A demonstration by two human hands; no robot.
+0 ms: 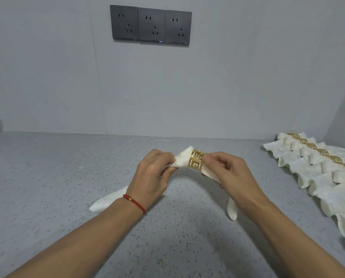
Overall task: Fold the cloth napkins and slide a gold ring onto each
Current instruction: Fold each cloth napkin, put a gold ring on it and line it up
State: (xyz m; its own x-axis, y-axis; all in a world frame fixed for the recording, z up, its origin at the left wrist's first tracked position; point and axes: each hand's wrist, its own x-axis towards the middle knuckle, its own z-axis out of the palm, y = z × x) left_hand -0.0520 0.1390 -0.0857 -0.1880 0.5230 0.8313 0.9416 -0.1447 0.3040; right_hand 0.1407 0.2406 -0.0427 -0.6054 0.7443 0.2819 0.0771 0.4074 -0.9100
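While the left hand (154, 173) pinches the folded white napkin (182, 159) just left of the gold ring (196, 161), the right hand (230, 173) grips the ring's right edge with curled fingers. Both are held above the grey speckled tabletop (67, 167), the napkin's ends drooping toward 7 and 5 o'clock. At 3 o'clock, a row of ringed napkins (318, 167) lies against the wall. Three dark sockets (151, 25) sit at 12 o'clock.

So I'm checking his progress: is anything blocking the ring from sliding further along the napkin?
Nothing visible: the gold ring already sits around the white napkin, between the left hand and right hand.
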